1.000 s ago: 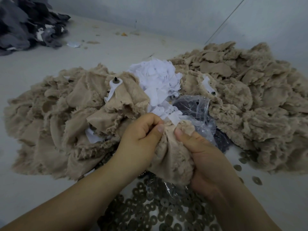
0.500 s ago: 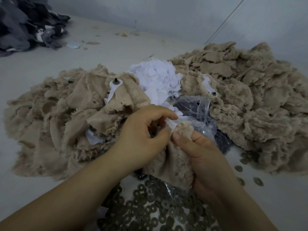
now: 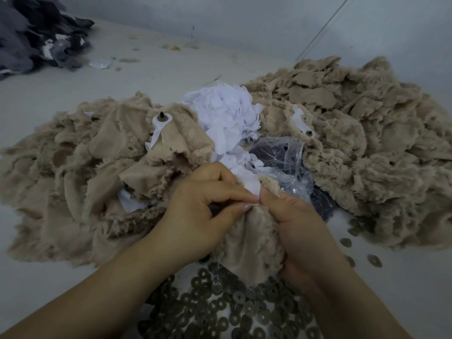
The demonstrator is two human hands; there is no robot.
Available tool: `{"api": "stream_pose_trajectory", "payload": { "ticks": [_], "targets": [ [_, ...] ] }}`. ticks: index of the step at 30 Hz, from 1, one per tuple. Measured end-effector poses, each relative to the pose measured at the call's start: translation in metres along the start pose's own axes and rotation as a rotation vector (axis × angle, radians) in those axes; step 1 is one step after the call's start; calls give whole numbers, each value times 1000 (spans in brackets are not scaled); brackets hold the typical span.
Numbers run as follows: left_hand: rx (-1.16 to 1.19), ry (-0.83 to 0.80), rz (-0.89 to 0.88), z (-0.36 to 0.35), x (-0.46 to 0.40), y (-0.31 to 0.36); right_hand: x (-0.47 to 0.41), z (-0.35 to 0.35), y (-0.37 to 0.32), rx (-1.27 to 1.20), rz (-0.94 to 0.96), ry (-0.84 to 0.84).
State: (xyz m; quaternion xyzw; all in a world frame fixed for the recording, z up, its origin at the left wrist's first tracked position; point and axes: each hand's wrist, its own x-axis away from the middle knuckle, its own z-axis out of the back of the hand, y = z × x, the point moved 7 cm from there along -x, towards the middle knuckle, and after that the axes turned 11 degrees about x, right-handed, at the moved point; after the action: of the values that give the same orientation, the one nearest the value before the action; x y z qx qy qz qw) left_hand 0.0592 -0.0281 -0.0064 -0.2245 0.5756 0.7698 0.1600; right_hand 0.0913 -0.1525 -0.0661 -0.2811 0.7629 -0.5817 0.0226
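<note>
Over the washers (image 3: 220,321), cloth scrap (image 3: 252,243) pinched at top in fingers (image 3: 232,195) of left hand (image 3: 195,214) and right hand (image 3: 303,233)
Could tear the white slip (image 3: 249,184) by pulling hard, or drop the scrap by easing off

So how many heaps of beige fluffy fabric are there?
2: left heap, left of the white scraps; right heap, right of them. The left hand and right hand pinch a separate beige piece. More may lie off-frame.

A fabric piece (image 3: 249,241) fills the gap between left hand (image 3: 195,211) and right hand (image 3: 300,231); fabric heaps (image 3: 73,167) hem both sides, paper scraps (image 3: 227,111) and a plastic bag (image 3: 288,152) block ahead (washers (image 3: 220,314) litter the near edge); bare table (image 3: 159,69) lies open behind
</note>
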Motion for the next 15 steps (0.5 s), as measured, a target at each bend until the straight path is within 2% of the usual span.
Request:
{"api": "stream_pose_trajectory", "payload": {
  "ticks": [6,12,15],
  "targets": [
    [-21,54,-51,3,5,-2,-1,3,2,-24,-26,45],
    [190,104,128,1,12,-9,0,3,6,-27,-60,65],
    [292,224,239,3,16,-15,1,0,9,-35,-73,61]
  ]
}}
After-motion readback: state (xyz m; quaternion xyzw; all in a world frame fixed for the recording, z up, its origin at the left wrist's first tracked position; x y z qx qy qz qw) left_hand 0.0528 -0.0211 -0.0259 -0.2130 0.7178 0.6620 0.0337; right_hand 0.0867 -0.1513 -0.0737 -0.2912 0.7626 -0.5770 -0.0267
